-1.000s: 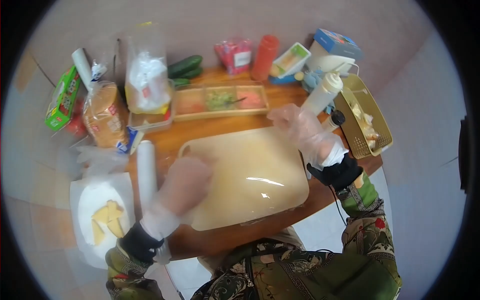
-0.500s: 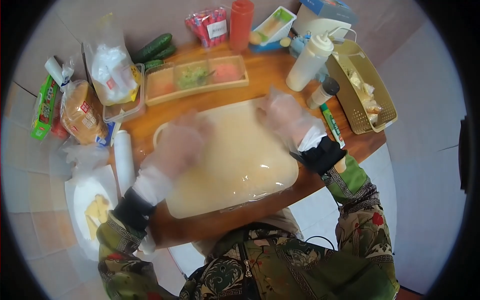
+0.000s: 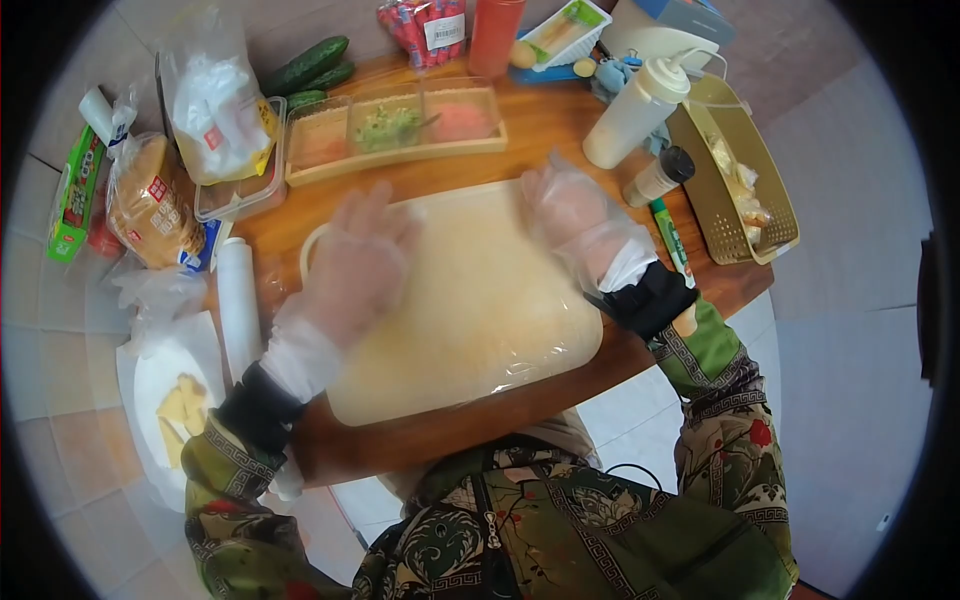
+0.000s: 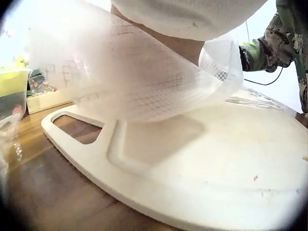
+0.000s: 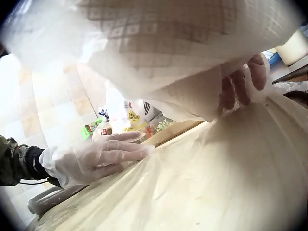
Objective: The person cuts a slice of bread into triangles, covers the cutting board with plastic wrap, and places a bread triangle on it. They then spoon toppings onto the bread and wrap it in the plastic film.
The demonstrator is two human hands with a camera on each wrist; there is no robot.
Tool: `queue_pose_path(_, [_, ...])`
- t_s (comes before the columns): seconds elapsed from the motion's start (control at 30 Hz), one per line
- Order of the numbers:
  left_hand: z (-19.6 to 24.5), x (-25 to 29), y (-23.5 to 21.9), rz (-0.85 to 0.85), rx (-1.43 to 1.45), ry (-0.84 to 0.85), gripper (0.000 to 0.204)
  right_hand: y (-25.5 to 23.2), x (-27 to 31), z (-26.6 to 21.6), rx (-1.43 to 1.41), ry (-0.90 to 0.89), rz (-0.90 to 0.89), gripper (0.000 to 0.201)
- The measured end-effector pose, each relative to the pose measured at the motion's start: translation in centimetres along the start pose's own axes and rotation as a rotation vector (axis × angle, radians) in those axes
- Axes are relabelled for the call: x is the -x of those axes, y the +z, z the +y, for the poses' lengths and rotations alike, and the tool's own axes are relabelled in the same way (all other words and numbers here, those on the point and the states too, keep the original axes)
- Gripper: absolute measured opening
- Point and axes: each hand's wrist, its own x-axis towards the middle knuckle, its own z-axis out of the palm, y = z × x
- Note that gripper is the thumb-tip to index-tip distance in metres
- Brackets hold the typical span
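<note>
A cream cutting board (image 3: 470, 300) lies on the wooden table, with clear plastic film (image 5: 159, 173) wrinkled over it in the right wrist view. Over the board's left side, my gloved left hand (image 3: 355, 265) has its fingers extended, and nothing shows in its grip. My gloved right hand (image 3: 585, 225) is at the board's upper right corner. Its slightly bent fingers (image 5: 236, 89) touch the film, and creases run out from near them; the thumb is hidden. Loose glove plastic (image 4: 139, 72) covers most of my left hand in the left wrist view.
Behind the board stands a divided tray (image 3: 400, 150) of fillings. Bagged bread (image 3: 155, 205), a white roll (image 3: 238, 300) and a plate (image 3: 150, 400) with yellow slices are left. A squeeze bottle (image 3: 635, 115), shaker (image 3: 660, 178), green tube (image 3: 670, 240) and basket (image 3: 720, 190) stand right.
My right hand has come in from the right onto the board's upper right corner. My left hand has moved up along the board's left side, its fingers now extended. The head view has shifted.
</note>
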Motion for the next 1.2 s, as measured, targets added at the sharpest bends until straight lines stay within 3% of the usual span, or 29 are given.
queue_pose_path(0.13, [-0.1,0.0,0.2,-0.022,-0.04,-0.04,0.05,0.3,-0.6,0.2,0.006,-0.007,0.043,0.017])
queue_pose_path(0.2, [-0.1,0.0,0.3,-0.026,-0.054,-0.042,0.05,-0.5,-0.9,-0.2,-0.037,0.111,-0.045,0.019])
queue_pose_path(0.3, [-0.1,0.0,0.1,-0.045,-0.051,-0.054,0.051,-1.6,-1.2,-0.7,-0.14,0.176,-0.029,0.019])
queue_pose_path(0.53, [-0.2,0.0,-0.1,-0.043,-0.023,-0.045,0.053,-0.7,-0.8,0.0,-0.117,0.063,-0.101,0.018])
queue_pose_path(0.7, [-0.6,-0.2,-0.1,-0.052,-0.051,-0.043,0.055,-0.3,-1.3,0.0,-0.034,0.109,-0.217,0.017])
queue_pose_path(1.0, [-1.0,-0.4,-0.7,-0.039,-0.023,-0.049,0.055,-1.1,-2.1,-0.3,-0.082,0.221,-0.245,0.017])
queue_pose_path(1.2, [-1.5,-0.1,-1.1,-0.021,0.031,-0.047,0.057,-0.4,-2.1,0.2,-0.058,0.205,-0.2,0.017])
